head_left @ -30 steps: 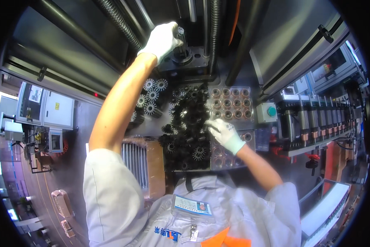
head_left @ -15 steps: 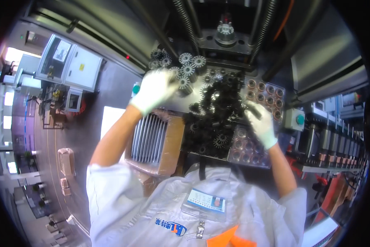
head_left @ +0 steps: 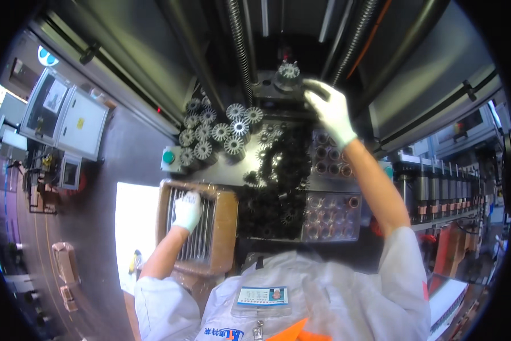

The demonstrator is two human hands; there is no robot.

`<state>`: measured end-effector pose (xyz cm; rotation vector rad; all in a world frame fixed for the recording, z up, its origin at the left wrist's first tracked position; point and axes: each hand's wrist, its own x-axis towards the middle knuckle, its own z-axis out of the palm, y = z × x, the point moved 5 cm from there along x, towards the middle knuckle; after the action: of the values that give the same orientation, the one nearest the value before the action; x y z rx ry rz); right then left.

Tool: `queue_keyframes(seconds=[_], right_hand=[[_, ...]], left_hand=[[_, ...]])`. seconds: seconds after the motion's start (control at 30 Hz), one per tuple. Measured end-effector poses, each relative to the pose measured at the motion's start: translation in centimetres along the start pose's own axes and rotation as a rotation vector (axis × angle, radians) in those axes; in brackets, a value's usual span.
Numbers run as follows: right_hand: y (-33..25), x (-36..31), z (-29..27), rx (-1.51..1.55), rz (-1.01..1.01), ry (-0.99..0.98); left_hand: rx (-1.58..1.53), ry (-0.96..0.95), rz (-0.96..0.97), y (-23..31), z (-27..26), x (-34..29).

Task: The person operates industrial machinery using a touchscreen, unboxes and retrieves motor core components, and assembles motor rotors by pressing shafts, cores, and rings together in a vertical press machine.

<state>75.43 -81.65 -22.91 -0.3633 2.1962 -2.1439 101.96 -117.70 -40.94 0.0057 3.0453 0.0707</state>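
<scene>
My left hand point(head_left: 188, 211), in a white glove, is over the long metal shafts point(head_left: 201, 230) in a cardboard box point(head_left: 226, 227). Its fingers curl down onto the shafts, and whatever they grip is hidden. My gloved right hand point(head_left: 329, 111) is raised at the press, its fingers apart and holding nothing visible. Just left of its fingertips, a slotted metal core point(head_left: 289, 70) sits upright on a round fixture point(head_left: 288, 82). Several more slotted cores point(head_left: 220, 131) stand grouped at the left of the metal table point(head_left: 232, 169).
Dark toothed pieces point(head_left: 278, 170) are heaped mid-table. To their right are a tray of copper-coloured rings point(head_left: 330, 168) and a clear compartment tray point(head_left: 330, 216). Press columns and a spring point(head_left: 238, 48) flank the fixture. A green button box point(head_left: 169, 159) stands left.
My left hand has dropped from the slotted cores to the shafts in the box. My right hand has moved from beside the dark pieces up to the press fixture. The view has shifted.
</scene>
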Motion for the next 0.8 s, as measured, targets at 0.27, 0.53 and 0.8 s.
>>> queue_keyframes(seconds=[0.27,0.53,0.8], right_hand=[[0.4,11.0,0.2,-0.334,-0.056,0.165],[-1.5,10.9,1.1,-0.546,-0.139,0.007],[-3.4,7.8,2.2,-1.138,-0.301,-0.004]], left_hand=[[-0.686,-0.057,-0.339,0.0,-2.0,-6.8],[-0.922,-0.364,-0.351,-1.1,0.8,-14.4],[-1.215,0.016,-0.305,4.1,-12.0,0.1]])
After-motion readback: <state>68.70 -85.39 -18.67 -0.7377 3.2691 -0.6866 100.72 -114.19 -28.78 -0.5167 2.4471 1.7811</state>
